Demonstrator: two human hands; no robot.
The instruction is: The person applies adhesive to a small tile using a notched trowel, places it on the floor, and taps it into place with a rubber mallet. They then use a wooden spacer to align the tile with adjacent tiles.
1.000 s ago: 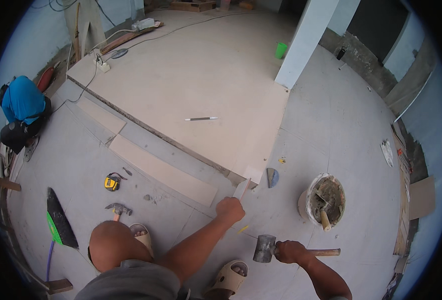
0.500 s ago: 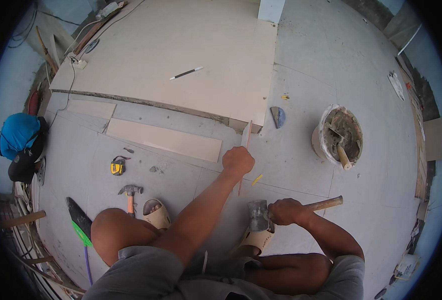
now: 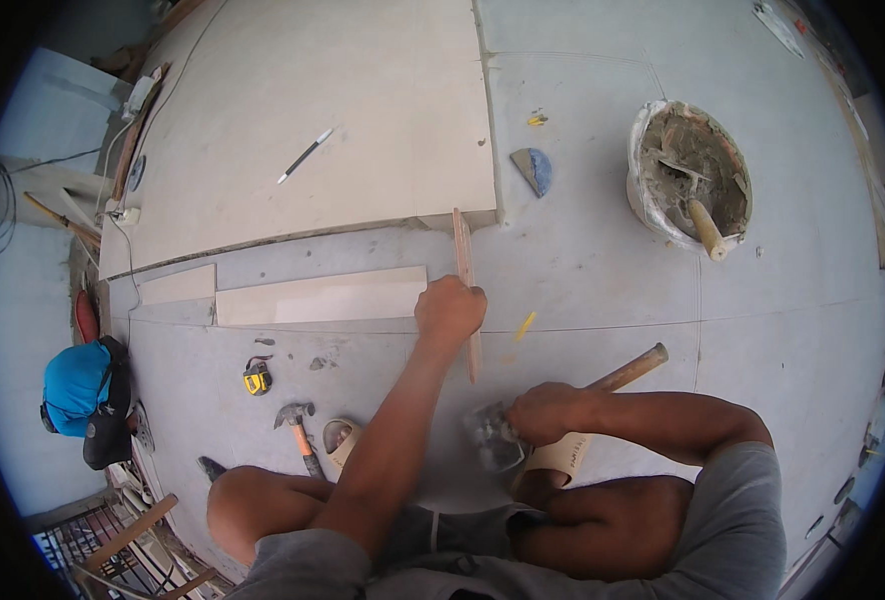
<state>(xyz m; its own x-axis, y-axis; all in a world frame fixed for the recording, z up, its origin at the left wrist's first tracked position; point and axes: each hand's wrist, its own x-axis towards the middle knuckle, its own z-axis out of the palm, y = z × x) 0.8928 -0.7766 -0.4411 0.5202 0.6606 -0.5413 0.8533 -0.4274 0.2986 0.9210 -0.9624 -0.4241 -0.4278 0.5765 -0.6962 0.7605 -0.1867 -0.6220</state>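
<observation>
My left hand [image 3: 450,311] grips a narrow tile strip [image 3: 465,246], seen nearly edge-on, its far end at the front corner of the raised tiled platform [image 3: 383,120]. My right hand [image 3: 548,413] is closed round the handle of a mallet [image 3: 631,369], near its dark, blurred head. The mallet is low in front of my right foot, apart from the strip. To the left of my left hand, a long cut tile piece [image 3: 323,297] lies along the platform's front, with a shorter tile piece [image 3: 180,285] beyond it.
A mortar bucket [image 3: 635,180] with a trowel [image 3: 706,228] in it stands to the right. A claw hammer [image 3: 301,440] and yellow tape measure [image 3: 257,378] lie at left. A marker [image 3: 306,156] rests on the platform. A blue-grey half disc [image 3: 533,172] lies beside the platform.
The view has shifted and turned. My left hand still holds the strip, which now shows more edge-on. The mallet head has become blurred as my right hand moves it.
</observation>
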